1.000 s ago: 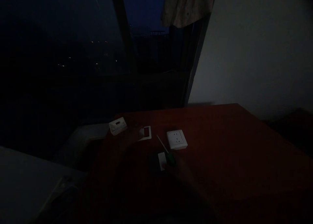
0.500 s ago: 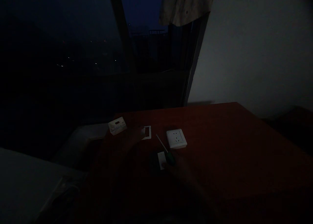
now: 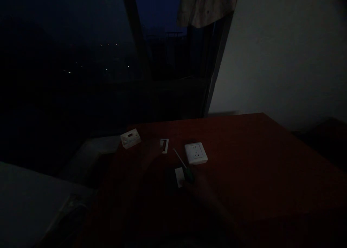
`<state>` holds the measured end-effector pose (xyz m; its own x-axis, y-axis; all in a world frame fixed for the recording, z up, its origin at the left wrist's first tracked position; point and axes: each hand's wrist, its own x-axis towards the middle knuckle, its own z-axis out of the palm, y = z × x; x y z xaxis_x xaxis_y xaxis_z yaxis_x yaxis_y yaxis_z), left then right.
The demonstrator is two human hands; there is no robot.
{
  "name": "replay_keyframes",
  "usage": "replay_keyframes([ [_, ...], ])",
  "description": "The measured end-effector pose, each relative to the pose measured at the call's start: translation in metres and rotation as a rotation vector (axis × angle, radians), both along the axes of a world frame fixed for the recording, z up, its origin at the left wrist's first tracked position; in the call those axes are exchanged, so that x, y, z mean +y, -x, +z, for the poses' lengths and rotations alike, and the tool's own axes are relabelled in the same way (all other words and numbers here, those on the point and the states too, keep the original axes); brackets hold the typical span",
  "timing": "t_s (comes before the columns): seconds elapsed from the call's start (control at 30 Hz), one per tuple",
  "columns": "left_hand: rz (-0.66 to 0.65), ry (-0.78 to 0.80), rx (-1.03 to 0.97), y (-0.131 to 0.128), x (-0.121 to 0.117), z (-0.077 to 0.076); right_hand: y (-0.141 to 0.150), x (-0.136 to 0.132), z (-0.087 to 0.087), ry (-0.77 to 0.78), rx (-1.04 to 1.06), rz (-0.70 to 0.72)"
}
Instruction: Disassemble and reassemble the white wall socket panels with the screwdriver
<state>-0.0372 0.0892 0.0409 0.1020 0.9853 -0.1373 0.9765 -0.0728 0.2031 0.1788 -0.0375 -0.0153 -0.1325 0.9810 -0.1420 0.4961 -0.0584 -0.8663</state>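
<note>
In very dim light, my left hand reaches over the left part of a white rectangular frame lying on the table. Its fingers are too dark to tell whether they grip the frame or only touch it. Closed around the green handle of a screwdriver is my right hand; the thin shaft points forward and left. At this hand's thumb is a small white rectangular plate over a dark patch. A white wall socket sits just beyond the screwdriver.
A white open-backed box or cover rests at the far left corner of the reddish-brown table. Behind stand a dark window with a curtain and, on the right, a pale wall.
My left hand has shifted slightly right and covers more of the white frame. My right hand with the screwdriver stays nearly where it was.
</note>
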Motion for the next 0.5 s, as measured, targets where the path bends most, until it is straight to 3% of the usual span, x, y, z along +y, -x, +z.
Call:
replay_keyframes([
  [0.5,0.005,0.015,-0.067,-0.0012,-0.0007,0.0054,0.0002,-0.0007,0.0027,-0.032,-0.002,0.013],
])
